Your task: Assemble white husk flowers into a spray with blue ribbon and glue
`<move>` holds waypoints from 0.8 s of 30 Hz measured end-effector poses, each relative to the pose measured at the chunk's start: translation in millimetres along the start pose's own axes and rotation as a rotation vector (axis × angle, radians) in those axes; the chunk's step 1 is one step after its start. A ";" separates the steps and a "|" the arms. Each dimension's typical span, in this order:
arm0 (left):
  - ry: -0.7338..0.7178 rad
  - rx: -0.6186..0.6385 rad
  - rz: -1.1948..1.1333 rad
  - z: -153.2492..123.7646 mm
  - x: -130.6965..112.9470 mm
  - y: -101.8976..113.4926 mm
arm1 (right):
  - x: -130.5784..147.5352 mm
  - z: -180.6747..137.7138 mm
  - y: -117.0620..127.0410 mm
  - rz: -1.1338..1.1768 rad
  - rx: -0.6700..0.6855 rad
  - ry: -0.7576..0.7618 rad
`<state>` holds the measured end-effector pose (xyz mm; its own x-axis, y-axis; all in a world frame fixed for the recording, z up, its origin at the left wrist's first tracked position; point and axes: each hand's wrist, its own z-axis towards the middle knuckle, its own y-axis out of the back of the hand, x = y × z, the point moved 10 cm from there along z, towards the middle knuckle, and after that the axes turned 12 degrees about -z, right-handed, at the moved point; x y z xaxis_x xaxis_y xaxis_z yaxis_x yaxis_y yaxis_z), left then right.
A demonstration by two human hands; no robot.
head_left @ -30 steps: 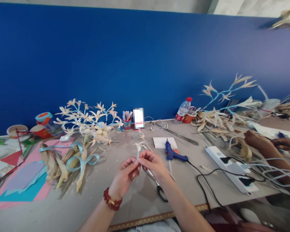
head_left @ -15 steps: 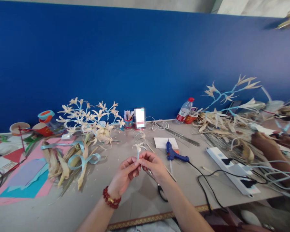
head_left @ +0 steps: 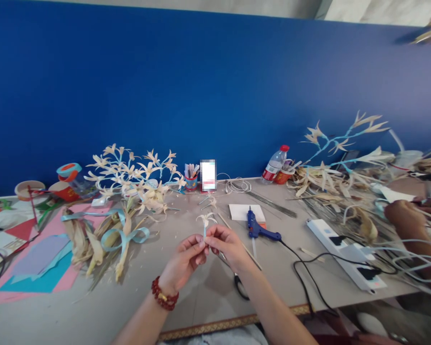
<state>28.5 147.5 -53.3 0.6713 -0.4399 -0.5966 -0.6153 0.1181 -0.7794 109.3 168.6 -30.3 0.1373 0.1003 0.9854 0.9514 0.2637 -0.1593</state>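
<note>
A small corn-husk flower (head_left: 205,220) with pale petals and a light-blue stem stands upright between my fingertips. My left hand (head_left: 187,256) pinches the stem from the left, a red bead bracelet at its wrist. From the right, my right hand (head_left: 225,245) closes thumb and fingers on the same stem, touching the left fingertips. Scissors (head_left: 240,286) lie on the table, partly hidden under my right forearm. Just beyond the held flower is another small flower (head_left: 210,203). A blue glue gun (head_left: 256,226) rests right of my hands, its tip on a white card (head_left: 238,212).
Finished husk flowers (head_left: 143,172) cluster at the back left, beside husks and blue ribbon (head_left: 114,242). A power strip (head_left: 344,254) with cables lies at right. Another person's hand (head_left: 404,218) works at far right. A bottle (head_left: 274,165) stands against the blue wall.
My hands and the flower between them stay almost in place. At the far right, the other person's hand has shifted slightly to the right.
</note>
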 end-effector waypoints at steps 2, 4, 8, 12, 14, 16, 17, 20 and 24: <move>-0.005 -0.010 -0.016 -0.5 0.1 1.5 | -0.6 -0.1 -2.2 0.011 0.011 0.005; -0.024 -0.021 -0.006 -1.2 -1.5 2.8 | -2.2 0.0 -3.7 0.014 0.021 0.011; -0.067 -0.033 0.039 -3.3 -5.7 4.1 | -4.1 0.2 -3.3 -0.008 0.014 0.032; -0.087 -0.023 0.029 -5.1 -9.0 4.2 | -1.7 0.5 -7.6 -0.027 0.039 0.039; -0.107 -0.030 0.026 -6.7 -13.2 5.2 | 0.3 0.6 -11.0 -0.027 0.059 0.039; -0.128 -0.043 0.033 -9.1 -18.5 6.5 | 1.4 0.7 -14.1 -0.028 0.076 0.040; -0.138 -0.048 0.040 -10.9 -21.0 7.0 | 1.3 1.2 -15.0 -0.025 0.081 0.041; -0.179 -0.034 0.100 -18.6 -28.8 5.6 | -0.8 7.3 -16.7 -0.027 0.077 0.057; -0.250 0.078 0.177 -34.4 -35.2 -5.5 | 4.8 30.3 -36.9 -0.246 0.097 0.190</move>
<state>-5.9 131.7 -21.4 0.6434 -0.1755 -0.7452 -0.7044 0.2454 -0.6660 66.5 188.4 -21.5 -0.0362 -0.1564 0.9870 0.9330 0.3487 0.0894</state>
